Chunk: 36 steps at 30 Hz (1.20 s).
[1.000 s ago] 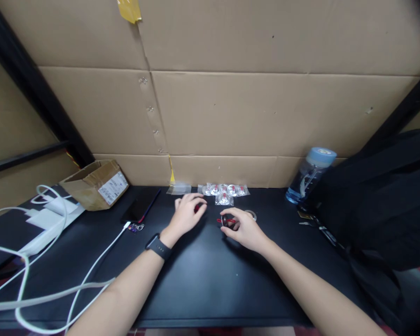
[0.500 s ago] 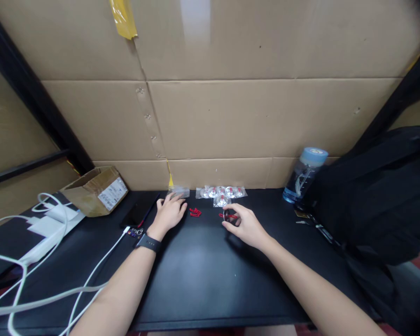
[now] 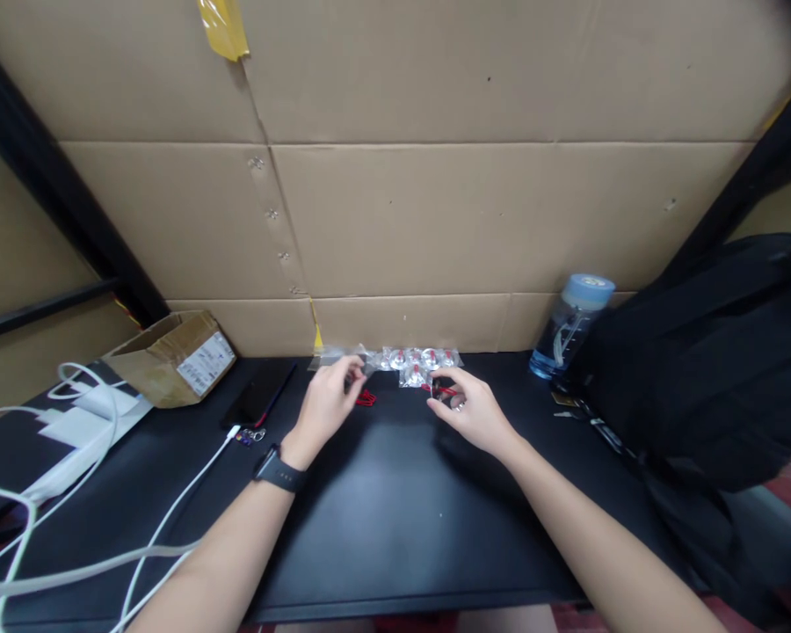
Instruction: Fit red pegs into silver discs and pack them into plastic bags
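Observation:
My left hand (image 3: 328, 403), with a black watch on its wrist, is lifted off the black desk (image 3: 382, 501) and pinches a small clear plastic bag (image 3: 343, 359) near the back wall. Just below its fingers lie small red clips (image 3: 366, 398) on the desk. My right hand (image 3: 473, 411) is closed on a small round clear part with a red piece (image 3: 440, 389). Several bagged clear and red parts (image 3: 422, 360) lie in a row against the cardboard between and behind both hands.
A dark phone (image 3: 258, 395) and keyring lie left of my left hand. An open cardboard box (image 3: 170, 355) and white cables with a charger (image 3: 72, 422) fill the left side. A blue-capped water bottle (image 3: 568, 327) and a black bag (image 3: 712, 369) stand right. Cardboard walls the back.
My left hand left the red clips on the desk, reached to the back wall and lifted the small clear bag. My right hand rose a little toward the bagged parts, still holding its piece.

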Available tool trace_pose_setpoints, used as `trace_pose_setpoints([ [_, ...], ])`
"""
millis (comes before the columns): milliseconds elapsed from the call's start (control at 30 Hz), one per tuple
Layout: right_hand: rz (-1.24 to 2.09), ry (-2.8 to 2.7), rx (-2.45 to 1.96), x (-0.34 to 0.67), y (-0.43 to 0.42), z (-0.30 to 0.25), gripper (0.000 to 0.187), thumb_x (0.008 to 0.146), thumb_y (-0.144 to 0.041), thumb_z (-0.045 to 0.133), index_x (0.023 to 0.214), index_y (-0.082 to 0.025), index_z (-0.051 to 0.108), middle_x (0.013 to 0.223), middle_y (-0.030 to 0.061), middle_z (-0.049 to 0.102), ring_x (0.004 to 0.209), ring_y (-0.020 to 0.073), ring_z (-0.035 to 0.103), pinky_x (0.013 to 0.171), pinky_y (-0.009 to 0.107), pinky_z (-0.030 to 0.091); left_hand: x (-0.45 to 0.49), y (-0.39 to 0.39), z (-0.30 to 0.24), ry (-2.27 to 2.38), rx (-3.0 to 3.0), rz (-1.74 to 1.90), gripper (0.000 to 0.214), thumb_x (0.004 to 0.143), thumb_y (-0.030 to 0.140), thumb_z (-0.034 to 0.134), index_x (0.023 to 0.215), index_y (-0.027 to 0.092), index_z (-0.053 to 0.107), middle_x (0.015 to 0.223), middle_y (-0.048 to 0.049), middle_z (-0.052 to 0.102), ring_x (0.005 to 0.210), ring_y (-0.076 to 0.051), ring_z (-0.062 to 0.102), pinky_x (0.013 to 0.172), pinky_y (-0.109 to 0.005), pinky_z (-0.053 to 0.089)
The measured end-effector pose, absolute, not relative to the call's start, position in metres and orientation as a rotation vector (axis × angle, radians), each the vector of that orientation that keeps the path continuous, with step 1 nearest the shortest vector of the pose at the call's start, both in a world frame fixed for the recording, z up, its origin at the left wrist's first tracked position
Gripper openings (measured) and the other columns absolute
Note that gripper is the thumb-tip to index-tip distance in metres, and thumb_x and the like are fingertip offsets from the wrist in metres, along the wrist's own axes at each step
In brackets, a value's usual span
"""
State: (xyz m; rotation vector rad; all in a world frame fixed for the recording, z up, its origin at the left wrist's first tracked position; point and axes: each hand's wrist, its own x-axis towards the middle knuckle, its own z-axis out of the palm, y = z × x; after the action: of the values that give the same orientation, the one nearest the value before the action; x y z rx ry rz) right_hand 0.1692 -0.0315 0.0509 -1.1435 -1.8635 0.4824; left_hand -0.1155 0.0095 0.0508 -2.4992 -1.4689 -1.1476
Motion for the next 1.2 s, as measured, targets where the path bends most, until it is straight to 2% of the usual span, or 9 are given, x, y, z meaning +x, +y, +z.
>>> trace_pose_setpoints([
  [133, 0.455, -1.827, -1.166, 0.177, -0.028, 0.054, 0.036, 0.083, -0.029, 0.069, 0.118, -0.023, 0.065, 0.117, 0.0088, 0.07, 0.08, 0.0179, 0.068, 0.066, 0.03, 0.057, -0.08, -0.018, 0.052, -1.231, -2.883, -0.889, 0.011, 0.098, 0.024, 0.052, 0.097, 0.022, 0.063, 0.096, -0.0041, 0.07, 0.088, -0.019, 0.064, 0.087, -0.034, 0.045],
  [333, 0.434, -1.9, -1.14, 0.181, -0.029, 0.062, 0.035, 0.084, -0.026, 0.069, 0.119, -0.025, 0.065, 0.117, 0.0078, 0.069, 0.089, 0.0198, 0.068, 0.069, 0.03, 0.056, -0.053, -0.042, 0.045, -1.031, -3.224, -0.562, 0.009, 0.097, 0.024, 0.053, 0.094, 0.023, 0.062, 0.097, -0.0041, 0.07, 0.092, -0.019, 0.066, 0.091, -0.034, 0.045],
  [500, 0.437, -2.097, -1.057, 0.186, -0.034, 0.072, 0.036, 0.083, -0.022, 0.071, 0.119, -0.024, 0.065, 0.117, 0.0074, 0.069, 0.102, 0.0216, 0.066, 0.089, 0.034, 0.054, -0.056, -0.043, 0.04, -0.967, -3.254, -0.523, 0.011, 0.098, 0.029, 0.059, 0.105, 0.025, 0.065, 0.131, -0.0066, 0.064, 0.124, -0.023, 0.057, 0.105, -0.038, 0.039],
  [667, 0.527, -2.329, -1.086, 0.189, -0.04, 0.077, 0.021, 0.081, -0.021, 0.074, 0.102, -0.022, 0.071, 0.099, 0.0049, 0.072, 0.088, 0.02, 0.067, 0.083, 0.031, 0.051, -0.06, -0.044, 0.041, -1.022, -3.184, -0.442, 0.033, 0.099, 0.036, 0.058, 0.132, 0.037, 0.06, 0.14, -0.0053, 0.055, 0.134, -0.028, 0.047, 0.109, -0.045, 0.037],
  [900, 0.602, -2.487, -1.269, 0.191, -0.042, 0.071, 0.018, 0.073, -0.029, 0.084, 0.085, -0.023, 0.072, 0.075, 0.0002, 0.068, 0.066, 0.0168, 0.062, 0.061, 0.026, 0.044, -0.064, -0.043, 0.038, -1.049, -3.19, -0.287, 0.04, 0.102, 0.037, 0.051, 0.141, 0.044, 0.053, 0.158, -0.0046, 0.042, 0.144, -0.034, 0.037, 0.11, -0.055, 0.034],
  [1100, 0.582, -2.505, -1.375, 0.192, -0.038, 0.067, 0.025, 0.072, -0.039, 0.084, 0.082, -0.021, 0.072, 0.079, 0.003, 0.068, 0.07, 0.0181, 0.062, 0.063, 0.026, 0.042, -0.065, -0.043, 0.043, -1.017, -3.197, -0.27, 0.043, 0.1, 0.033, 0.056, 0.142, 0.044, 0.055, 0.151, -0.008, 0.048, 0.137, -0.031, 0.046, 0.102, -0.045, 0.042],
  [1200, 0.599, -2.522, -1.4, 0.191, -0.037, 0.065, 0.027, 0.074, -0.042, 0.083, 0.085, -0.02, 0.071, 0.083, 0.0042, 0.068, 0.076, 0.0192, 0.062, 0.067, 0.026, 0.042, -0.067, -0.042, 0.044, -1.008, -3.208, -0.265, 0.043, 0.1, 0.031, 0.056, 0.141, 0.043, 0.055, 0.151, -0.0075, 0.049, 0.137, -0.03, 0.047, 0.103, -0.046, 0.042],
])
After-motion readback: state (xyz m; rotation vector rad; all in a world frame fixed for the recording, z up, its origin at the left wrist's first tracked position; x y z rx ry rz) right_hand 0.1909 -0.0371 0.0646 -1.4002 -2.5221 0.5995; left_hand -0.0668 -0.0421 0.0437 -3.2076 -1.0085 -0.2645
